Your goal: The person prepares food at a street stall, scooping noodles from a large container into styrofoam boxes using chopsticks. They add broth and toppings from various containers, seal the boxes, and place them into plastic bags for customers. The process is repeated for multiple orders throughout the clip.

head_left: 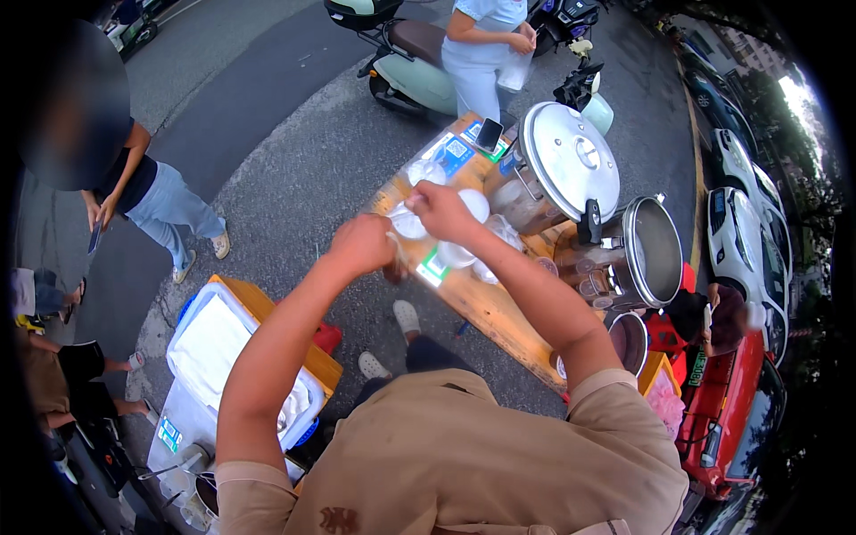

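Just below the left hand [361, 242]: clear bag [394, 266], hanging at the inner side of that hand, lower than the right hand [441, 212] and to its left; beside the near edge of the wooden table [508, 321].
Grip: left clenched, apparently on the top of the bag; right clenched too, raised over the table, slightly farther out. Cannot tell whether right fingers pinch any part of the bag.
Bag appearance: thin, see-through, narrow, brownish toward the bottom; blurred, contents not readable.
Round white items on table: at least three [474, 205], close to the right hand; some partly hidden by it.
Phone [489, 135]: one, dark screen, at the far end.
Large steel pots: two; one under a silvery lid [571, 160], one uncovered [655, 254].
Smaller pot [629, 343]: one, by the right forearm.
Scooter beyond table [415, 71]: one, pale green, brown seat.
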Demonstrator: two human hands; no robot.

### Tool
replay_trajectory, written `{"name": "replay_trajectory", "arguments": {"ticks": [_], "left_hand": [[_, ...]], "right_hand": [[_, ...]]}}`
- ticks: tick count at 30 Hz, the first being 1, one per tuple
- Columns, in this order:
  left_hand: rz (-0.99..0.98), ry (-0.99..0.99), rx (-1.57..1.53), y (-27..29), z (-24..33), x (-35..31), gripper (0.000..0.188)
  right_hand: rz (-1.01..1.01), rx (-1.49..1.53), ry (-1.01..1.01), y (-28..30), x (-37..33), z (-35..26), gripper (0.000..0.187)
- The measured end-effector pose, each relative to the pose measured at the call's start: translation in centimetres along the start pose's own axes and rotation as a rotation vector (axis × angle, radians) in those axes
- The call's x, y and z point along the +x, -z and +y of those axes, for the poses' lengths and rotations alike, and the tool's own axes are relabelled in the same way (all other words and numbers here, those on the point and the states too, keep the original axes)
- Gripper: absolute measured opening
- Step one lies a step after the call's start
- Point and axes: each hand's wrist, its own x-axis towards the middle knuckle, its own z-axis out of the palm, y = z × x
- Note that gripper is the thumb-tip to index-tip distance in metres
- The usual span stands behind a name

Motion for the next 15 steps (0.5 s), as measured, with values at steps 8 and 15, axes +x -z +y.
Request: {"name": "replay_trajectory", "arguments": {"ticks": [8, 15], "left_hand": [[-0.305, 0.769, -1.808, -2.9, -6.6, 9.5, 0.011], [0.010, 0.653, -1.673, -7.3, -0.3, 11.0, 0.023]], "right_hand": [[0.236, 0.224, -0.149, -3.6, 0.8, 2.3, 0.010], [0.244, 0.314, -0.291, -2.3, 1.9, 7.7, 0.029]]}}
